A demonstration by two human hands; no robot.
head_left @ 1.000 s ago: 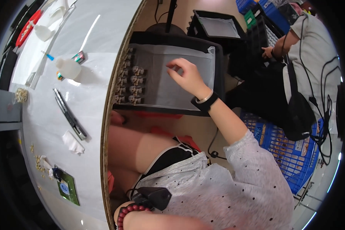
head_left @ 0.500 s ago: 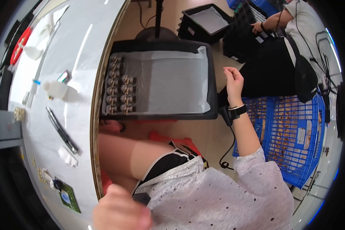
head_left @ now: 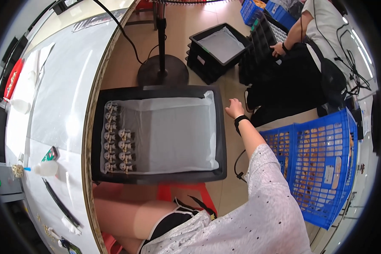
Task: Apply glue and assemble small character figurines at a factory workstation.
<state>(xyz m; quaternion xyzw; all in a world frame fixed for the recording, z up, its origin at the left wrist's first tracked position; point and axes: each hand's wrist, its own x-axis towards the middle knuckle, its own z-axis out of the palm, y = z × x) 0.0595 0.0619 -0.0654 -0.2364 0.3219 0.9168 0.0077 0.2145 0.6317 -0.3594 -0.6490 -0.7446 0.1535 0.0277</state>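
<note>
My right hand (head_left: 234, 109), with a black band at the wrist, hangs in the air just past the right rim of a black tray (head_left: 221, 139). Its fingers are loosely bent, and nothing shows between them. White lining paper (head_left: 178, 135) covers the tray's floor. Along the tray's left end, small dark-and-pale figurine-like pieces (head_left: 111, 136) lie in a full column, with a shorter column beside it. They are too small to name surely. My left hand is out of view.
Left is a white table with a bottle (head_left: 46, 168) and black tweezers-like tool (head_left: 60, 201). A blue basket (head_left: 315, 127) stands at right. Ahead are a round-based stand (head_left: 163, 76), stacked black trays (head_left: 218, 61), and another person's hand (head_left: 277, 50) by more trays.
The view has shifted, so the tray sits lower and further left. My left hand, blurred near the bottom before, has left the picture. My right hand stays beside the tray's right rim.
</note>
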